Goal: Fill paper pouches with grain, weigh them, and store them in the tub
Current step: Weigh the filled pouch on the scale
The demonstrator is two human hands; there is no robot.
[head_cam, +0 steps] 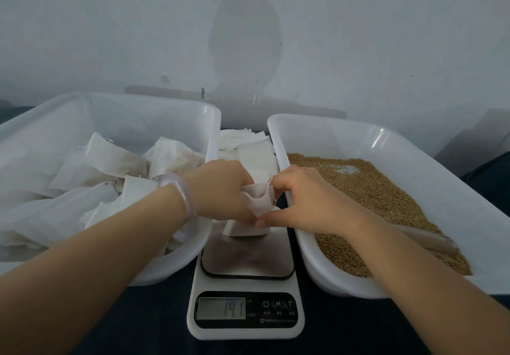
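One pouch (258, 202) stands on the scale (248, 260), which reads 14.1. Your left hand (220, 189) and right hand (306, 197) both pinch its open mouth, fingers (280, 183) curled onto the paper. Two white tubs flank the scale. The left tub (124, 114) is heaped with filled pouches (116, 161), too many to count. The right tub (441, 175) holds grain (372, 189) and one scoop (425, 238).

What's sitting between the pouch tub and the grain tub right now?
In the head view: the scale, the pouch on its platter held by the left hand and right hand, and a stack of empty pouches behind.
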